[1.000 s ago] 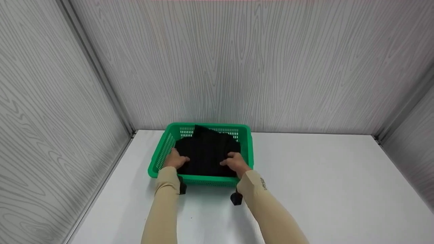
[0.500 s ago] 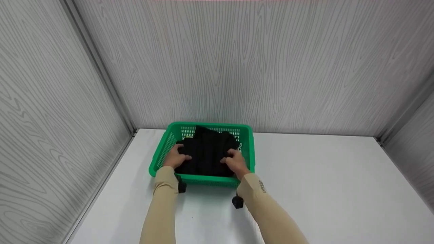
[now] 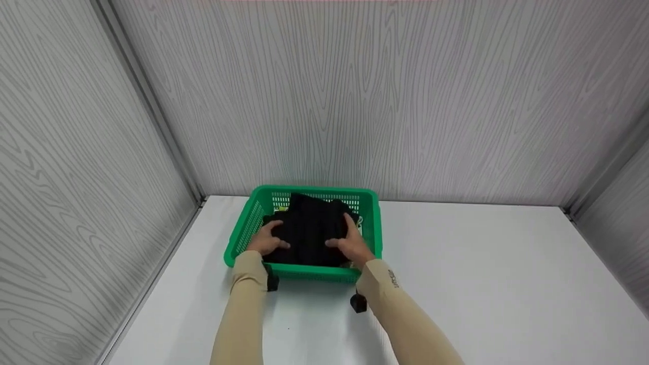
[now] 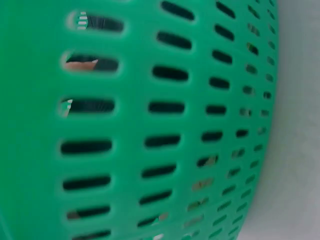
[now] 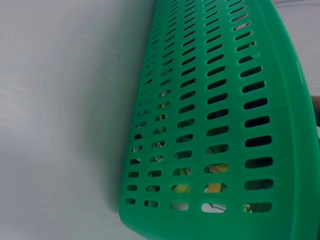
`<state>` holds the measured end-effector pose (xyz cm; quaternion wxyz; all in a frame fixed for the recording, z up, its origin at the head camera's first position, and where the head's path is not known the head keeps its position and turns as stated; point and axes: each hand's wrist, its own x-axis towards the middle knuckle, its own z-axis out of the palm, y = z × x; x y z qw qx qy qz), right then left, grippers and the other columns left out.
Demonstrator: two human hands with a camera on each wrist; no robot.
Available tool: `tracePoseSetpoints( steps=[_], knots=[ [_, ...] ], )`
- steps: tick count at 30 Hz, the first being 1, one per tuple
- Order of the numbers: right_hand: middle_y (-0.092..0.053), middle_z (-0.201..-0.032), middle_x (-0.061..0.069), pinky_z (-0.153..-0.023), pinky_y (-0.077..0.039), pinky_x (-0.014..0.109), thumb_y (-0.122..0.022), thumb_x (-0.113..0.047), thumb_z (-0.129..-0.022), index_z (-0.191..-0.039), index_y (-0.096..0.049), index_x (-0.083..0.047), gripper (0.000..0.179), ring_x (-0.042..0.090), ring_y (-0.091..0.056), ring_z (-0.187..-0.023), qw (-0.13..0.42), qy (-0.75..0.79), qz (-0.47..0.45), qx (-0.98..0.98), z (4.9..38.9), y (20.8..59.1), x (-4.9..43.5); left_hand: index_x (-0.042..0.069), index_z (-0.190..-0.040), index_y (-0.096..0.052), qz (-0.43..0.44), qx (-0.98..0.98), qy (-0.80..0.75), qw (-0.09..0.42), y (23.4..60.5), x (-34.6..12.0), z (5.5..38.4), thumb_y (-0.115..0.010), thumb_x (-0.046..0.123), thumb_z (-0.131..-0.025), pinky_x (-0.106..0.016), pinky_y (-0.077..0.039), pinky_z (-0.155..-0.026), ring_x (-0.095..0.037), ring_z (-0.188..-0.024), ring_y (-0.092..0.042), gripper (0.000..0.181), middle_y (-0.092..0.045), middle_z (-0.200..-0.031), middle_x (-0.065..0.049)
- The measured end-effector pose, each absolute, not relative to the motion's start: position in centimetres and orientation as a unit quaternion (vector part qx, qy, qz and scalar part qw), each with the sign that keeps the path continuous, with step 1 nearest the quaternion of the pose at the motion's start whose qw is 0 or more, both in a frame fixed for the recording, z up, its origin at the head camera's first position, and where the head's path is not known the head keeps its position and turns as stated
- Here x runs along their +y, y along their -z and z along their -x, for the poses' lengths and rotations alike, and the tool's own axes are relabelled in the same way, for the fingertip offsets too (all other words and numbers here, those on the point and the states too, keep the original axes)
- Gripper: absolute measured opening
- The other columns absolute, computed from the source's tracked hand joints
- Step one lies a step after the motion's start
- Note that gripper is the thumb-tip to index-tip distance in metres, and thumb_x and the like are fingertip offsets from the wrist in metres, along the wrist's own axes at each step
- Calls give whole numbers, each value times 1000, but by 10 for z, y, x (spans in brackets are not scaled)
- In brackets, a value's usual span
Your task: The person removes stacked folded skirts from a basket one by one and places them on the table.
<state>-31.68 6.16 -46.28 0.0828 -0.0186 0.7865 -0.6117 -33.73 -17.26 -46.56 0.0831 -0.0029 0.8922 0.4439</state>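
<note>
A black folded cloth [image 3: 312, 230] lies bunched in a green plastic basket [image 3: 242, 230] in the head view. My left hand [image 3: 264, 240] rests on the cloth's left side, thumb and forefinger extended and apart. On the right side, my right hand [image 3: 353, 244] touches the cloth with forefinger and thumb straight and spread. The other fingers of both hands are hidden. The left wrist view is filled by the slotted basket wall [image 4: 132, 125]. The right wrist view shows the basket's outer side [image 5: 235, 145], with yellow and white bits behind the slots.
Small yellow [image 3: 282, 208] and pale items [image 3: 360, 221] show around the cloth inside the basket. The basket stands on a white table [image 3: 481, 274], close to the grey wood-grain back wall [image 3: 324, 101]. Another panel [image 3: 61, 203] bounds the table at left.
Both hands have shifted slightly inward over the cloth, and their fingers have spread. The cloth has bunched narrower, and yellow and pale items now show beside it.
</note>
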Motion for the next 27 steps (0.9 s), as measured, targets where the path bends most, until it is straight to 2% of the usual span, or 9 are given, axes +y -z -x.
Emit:
tracePoseSetpoints(
  steps=[2, 3, 7, 11, 21, 27],
  knots=[
    [-11, -151, 6, -104, -19, 51, -64, -4, -79, -148, -13, -23, 88, 28, -12, -135, 98, 605, 35, 789, 317, 463, 63, 5, -140, -35, -12, 887, -453, 87, 466, -173, 337, -67, 3, -76, -50, -32, -97, -40, -126, -31, 71, -28, -142, -24],
    [-11, -151, 6, -104, -20, 51, -63, -1, -78, -148, -14, -24, 88, 28, -12, -135, 106, 601, 42, 791, 317, 463, 63, 5, -140, -36, -20, 885, -456, 89, 466, -173, 336, -66, 2, -76, -49, -34, -96, -40, -125, -31, 71, -28, -142, -24],
    [-19, -149, 9, -100, -27, 52, -56, 9, -77, -144, -29, -21, 78, 31, -18, -134, 132, 591, 42, 795, 317, 462, 64, 1, -136, -41, -33, 881, -463, 89, 466, -172, 335, -64, -4, -74, -47, -40, -90, -39, -118, -40, 66, -32, -139, -26],
    [-21, -148, 12, -100, -26, 52, -53, 13, -76, -142, -34, -17, 74, 31, -18, -133, 131, 602, 39, 786, 319, 462, 65, -2, -132, -45, -28, 882, -465, 70, 464, -173, 333, -62, -7, -72, -45, -42, -89, -37, -117, -43, 63, -38, -135, -27],
    [-20, -148, 10, -101, -27, 50, -51, 14, -75, -142, -35, -17, 75, 29, -18, -133, 96, 617, 79, 777, 319, 455, 72, 3, -133, -47, -18, 858, -512, 33, 455, -172, 328, -63, -8, -71, -44, -35, -97, -31, -125, -35, 65, -37, -139, -19],
    [-19, -148, 8, -103, -22, 50, -50, 12, -77, -142, -35, -19, 74, 27, -19, -133, 88, 627, 87, 769, 312, 444, 74, 4, -134, -46, -35, 857, -514, 18, 447, -172, 324, -62, -6, -74, -47, -29, -101, -32, -129, -28, 63, -35, -140, -18]
  ],
)
